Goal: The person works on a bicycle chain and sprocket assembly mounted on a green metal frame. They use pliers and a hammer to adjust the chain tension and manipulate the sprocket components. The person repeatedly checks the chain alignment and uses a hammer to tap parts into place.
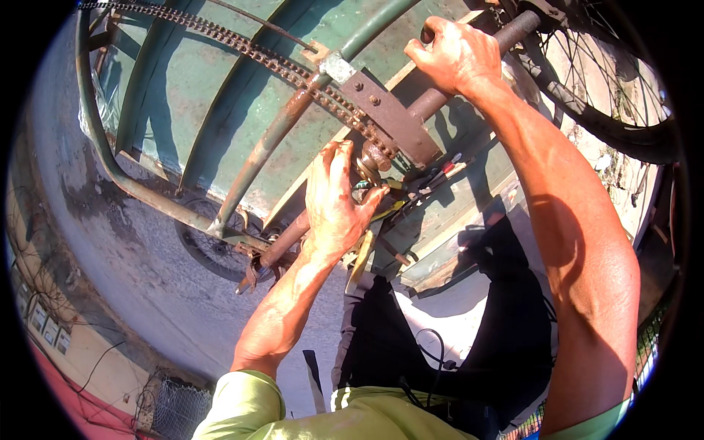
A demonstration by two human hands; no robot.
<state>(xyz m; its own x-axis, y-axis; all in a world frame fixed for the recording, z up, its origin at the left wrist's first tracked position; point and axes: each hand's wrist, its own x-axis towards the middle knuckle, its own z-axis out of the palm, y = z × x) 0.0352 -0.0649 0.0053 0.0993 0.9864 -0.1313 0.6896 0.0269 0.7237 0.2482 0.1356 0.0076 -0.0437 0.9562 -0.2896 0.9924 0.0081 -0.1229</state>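
My left hand [334, 194] is curled round the left and lower side of a rusty sprocket hub [374, 159]. Its thumb reaches underneath; dark grease marks the fingers. A rusty drive chain [271, 62] runs from this sprocket toward the upper left. Beside the hub, a brown steel bracket [392, 117] with two bolts carries a thick axle tube [517, 31]. My right hand [458, 55] is closed, with the wrist crossing over the tube. Something dark and round shows at its curled fingers, but I cannot make out what it holds.
A green metal cart body [308, 139] with a tubular frame [268, 139] fills the upper area. Spoked wheels stand at the upper right [587, 95] and lower left [209, 249]. Several thin tools [440, 180] lie under the bracket. Meter boxes [50, 328] line the left wall.
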